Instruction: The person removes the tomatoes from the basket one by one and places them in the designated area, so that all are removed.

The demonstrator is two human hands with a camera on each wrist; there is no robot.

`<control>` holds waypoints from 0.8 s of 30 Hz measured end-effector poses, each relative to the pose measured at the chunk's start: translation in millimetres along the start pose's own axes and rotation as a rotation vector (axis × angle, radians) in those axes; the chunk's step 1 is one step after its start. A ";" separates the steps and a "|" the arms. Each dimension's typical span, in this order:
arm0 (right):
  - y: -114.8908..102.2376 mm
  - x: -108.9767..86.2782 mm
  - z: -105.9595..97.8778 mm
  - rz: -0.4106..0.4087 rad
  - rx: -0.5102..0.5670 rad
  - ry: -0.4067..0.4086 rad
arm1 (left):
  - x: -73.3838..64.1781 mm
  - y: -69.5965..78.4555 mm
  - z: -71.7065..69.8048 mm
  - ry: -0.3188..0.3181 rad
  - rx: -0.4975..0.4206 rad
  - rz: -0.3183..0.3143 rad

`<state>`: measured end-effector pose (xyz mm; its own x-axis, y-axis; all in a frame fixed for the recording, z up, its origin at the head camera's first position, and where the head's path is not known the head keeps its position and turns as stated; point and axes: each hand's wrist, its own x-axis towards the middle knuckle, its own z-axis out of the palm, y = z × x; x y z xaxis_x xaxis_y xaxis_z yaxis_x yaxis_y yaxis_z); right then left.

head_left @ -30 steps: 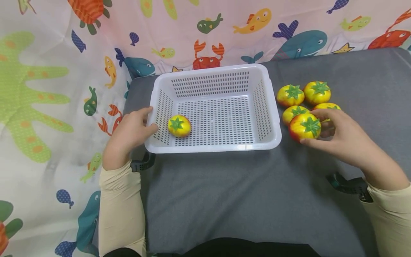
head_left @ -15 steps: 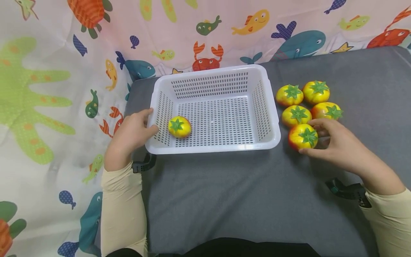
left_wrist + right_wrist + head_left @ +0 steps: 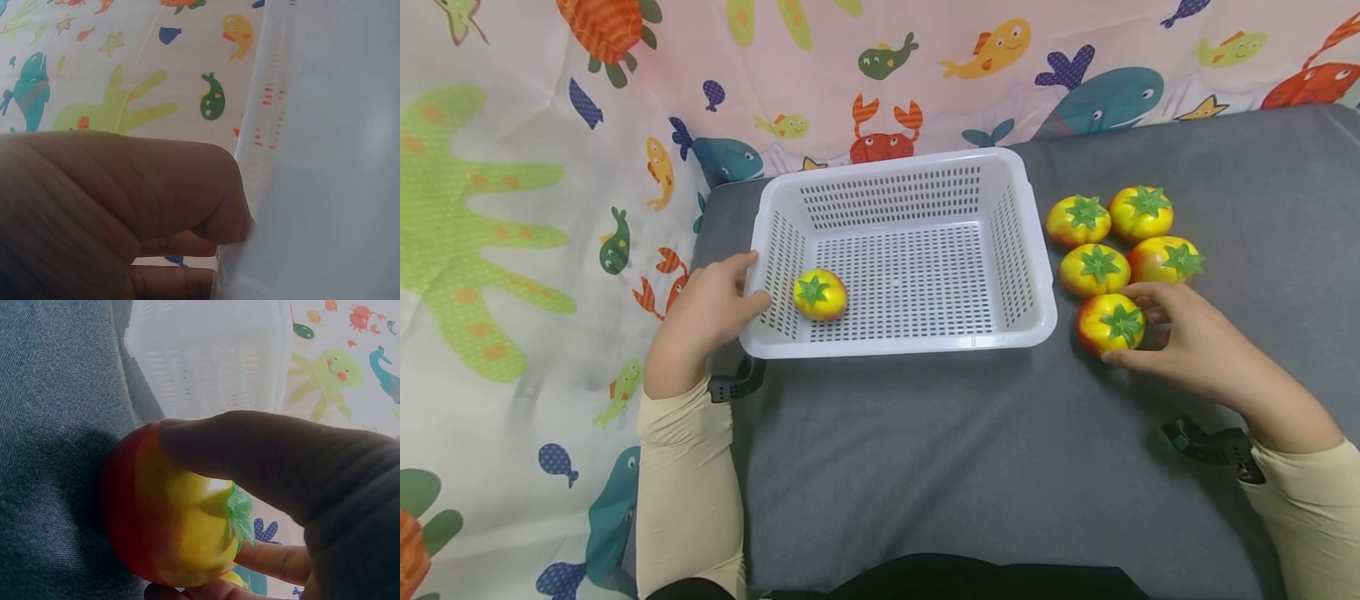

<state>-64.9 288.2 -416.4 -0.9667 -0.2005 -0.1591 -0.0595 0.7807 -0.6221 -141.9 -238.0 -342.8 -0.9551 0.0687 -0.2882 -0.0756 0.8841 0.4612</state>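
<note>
In the head view my right hand (image 3: 1195, 346) holds a yellow-and-red toy fruit (image 3: 1111, 323) with a green star-shaped leaf top, thumb at its near side and fingers at its far side. The right wrist view shows the thumb pressed along the fruit (image 3: 169, 512), close over the grey cloth. My left hand (image 3: 711, 308) grips the left rim of a white perforated basket (image 3: 895, 343), its bent thumb right at the edge in the left wrist view. A similar toy fruit (image 3: 820, 295) lies inside the basket, near its left wall.
Several more toy fruits (image 3: 1095, 269) are clustered right of the basket, just beyond the held one. The grey cloth (image 3: 925, 467) covers the table. A sea-animal printed curtain (image 3: 820, 75) borders the back and left.
My right hand has lowered the fruit slightly toward the cloth and nearer me, so the neighbouring fruits behind it show more fully. The left hand stays at the basket rim.
</note>
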 end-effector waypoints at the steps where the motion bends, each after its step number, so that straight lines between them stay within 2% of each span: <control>1: 0.2 0.4 0.3 0.000 -0.001 -0.002 | -0.1 -0.1 0.0 0.000 -0.002 0.000; 14: 0.2 -0.5 -1.9 -0.021 -0.015 -0.012 | -1.0 1.4 -0.6 -0.004 -0.001 -0.006; 24: -4.1 1.5 -12.7 -0.015 -0.047 -0.019 | -1.4 0.5 -0.8 -0.003 -0.003 0.004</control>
<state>-69.3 292.2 -404.3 -0.9607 -0.2231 -0.1655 -0.0855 0.8043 -0.5881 -140.8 -238.0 -341.5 -0.9545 0.0737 -0.2889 -0.0725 0.8826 0.4645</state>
